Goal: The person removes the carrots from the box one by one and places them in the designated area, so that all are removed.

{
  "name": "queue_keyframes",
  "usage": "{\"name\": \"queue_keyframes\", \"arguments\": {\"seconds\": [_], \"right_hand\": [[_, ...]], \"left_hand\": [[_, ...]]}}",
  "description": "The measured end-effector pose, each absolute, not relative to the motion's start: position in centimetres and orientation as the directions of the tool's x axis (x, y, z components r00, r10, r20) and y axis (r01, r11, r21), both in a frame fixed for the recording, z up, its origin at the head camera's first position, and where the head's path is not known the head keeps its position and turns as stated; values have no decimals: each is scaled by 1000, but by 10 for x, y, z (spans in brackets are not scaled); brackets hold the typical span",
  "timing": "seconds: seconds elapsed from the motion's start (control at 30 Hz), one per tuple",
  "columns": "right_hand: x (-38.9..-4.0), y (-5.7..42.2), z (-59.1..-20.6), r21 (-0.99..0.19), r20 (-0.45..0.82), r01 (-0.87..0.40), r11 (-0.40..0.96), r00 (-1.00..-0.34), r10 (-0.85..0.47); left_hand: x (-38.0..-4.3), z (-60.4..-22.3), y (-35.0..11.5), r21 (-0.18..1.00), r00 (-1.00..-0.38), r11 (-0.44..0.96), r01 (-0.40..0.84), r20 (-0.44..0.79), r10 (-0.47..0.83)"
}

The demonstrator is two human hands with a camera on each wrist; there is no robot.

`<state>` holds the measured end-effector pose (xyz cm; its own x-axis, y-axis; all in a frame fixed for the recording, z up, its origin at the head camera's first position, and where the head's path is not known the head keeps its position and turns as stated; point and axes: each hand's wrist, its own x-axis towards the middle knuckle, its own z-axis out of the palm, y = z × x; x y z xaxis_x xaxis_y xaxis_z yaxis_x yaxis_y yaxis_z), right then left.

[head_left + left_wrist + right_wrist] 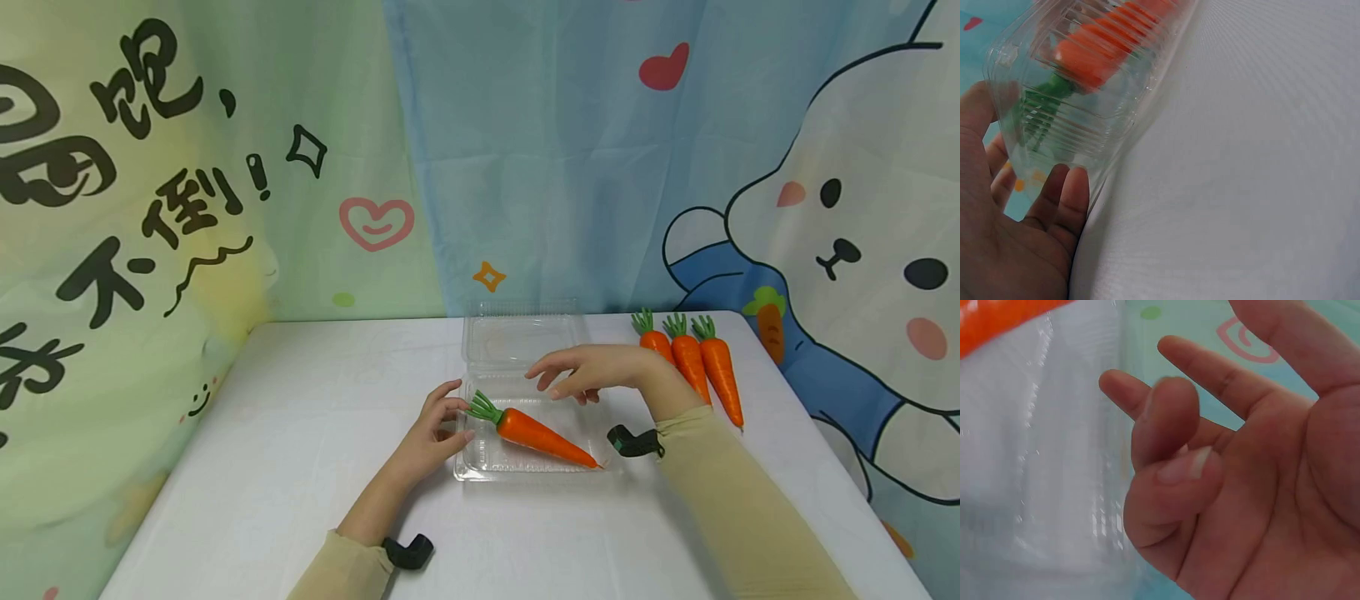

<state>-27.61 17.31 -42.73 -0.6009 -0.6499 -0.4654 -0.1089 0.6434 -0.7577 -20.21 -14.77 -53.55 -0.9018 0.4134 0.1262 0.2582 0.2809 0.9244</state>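
Note:
An orange toy carrot (542, 435) with green leaves lies slantwise in the base of a clear plastic clamshell box (480, 477), whose lid stands folded back behind it. My left hand (437, 429) is at the box's left side, fingers loosely bent around the rim near the leaves. In the left wrist view the carrot (1100, 53) shows through the clear wall beside my left hand (1029, 250); whether the fingertips touch the wall I cannot tell. Above the box's back right part hovers my right hand (592, 371), fingers loosely bent and holding nothing, as the right wrist view confirms.
Several more carrots (722, 375) lie side by side at the table's back right, partly behind my right forearm. A white cloth covers the table (315, 433). Behind it hangs a printed curtain (540, 167) with cartoon figures.

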Motion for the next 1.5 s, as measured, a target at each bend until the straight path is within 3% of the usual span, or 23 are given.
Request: {"name": "queue_keyframes", "arguments": {"seconds": [0.37, 0.53, 0.83, 1.1, 1.5], "right_hand": [[-279, 146, -448, -736, -511, -129, 664, -537, -671], [-282, 140, -460, -756, -532, -88, 649, -495, -687], [-283, 137, -479, -788, -544, -20, 615, -445, -711], [-280, 137, -484, -796, -558, 46, 604, -442, -702], [-280, 137, -487, -785, -551, 0, 620, -456, -699]], "left_hand": [[-196, -519, -144, 920, -900, 305, 247, 102, 423], [-187, -498, -143, 922, -891, 293, 254, 105, 441], [-186, -498, -143, 921, -888, 290, 260, 110, 446], [-186, -498, -142, 921, -890, 294, 255, 105, 444], [-192, -511, -143, 919, -899, 305, 250, 103, 426]]}}
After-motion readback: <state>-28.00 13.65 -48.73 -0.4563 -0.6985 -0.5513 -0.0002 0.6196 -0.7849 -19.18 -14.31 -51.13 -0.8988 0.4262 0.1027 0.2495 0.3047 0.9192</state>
